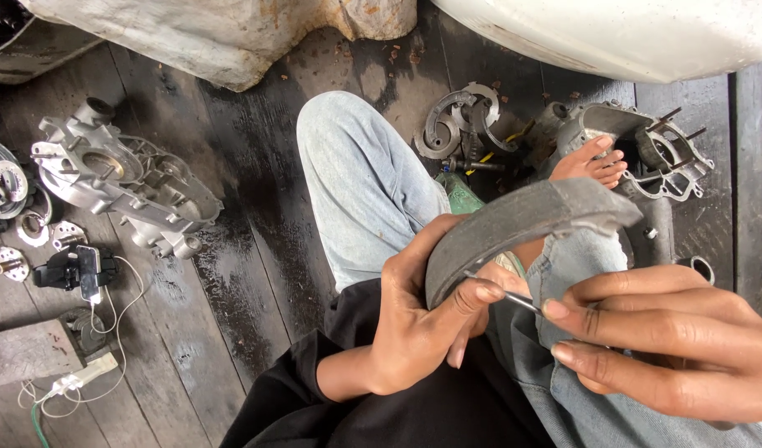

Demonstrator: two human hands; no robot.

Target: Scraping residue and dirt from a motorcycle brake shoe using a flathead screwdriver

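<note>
Sitting on a dark, wet-looking wooden floor [248,249], a person in pale jeans holds a curved grey brake shoe [522,220] over their lap. The left hand [422,323] is wrapped around its lower end, fingers curled tight on it. The right hand [671,340] pinches a thin metal rod [505,292] between thumb and fingers, and the tip of the rod touches the inside of the shoe.

The planks are stained and dotted with little brown bits. A bare foot [593,162] rests near a grey engine case [655,149] on the right. It is open like a bowl, with bolts sticking up from its rim, but what lies deep inside is too dark to tell. Another silver engine case [124,187] lies on the left, well apart from the hands. Flat curved metal plates [460,120] sit just past the knee. A phone [88,272] with a white cable lies by the left edge.

Big pale shapes at the top are cut off. Small round parts at the far left edge are also cut off and hard to make out.
</note>
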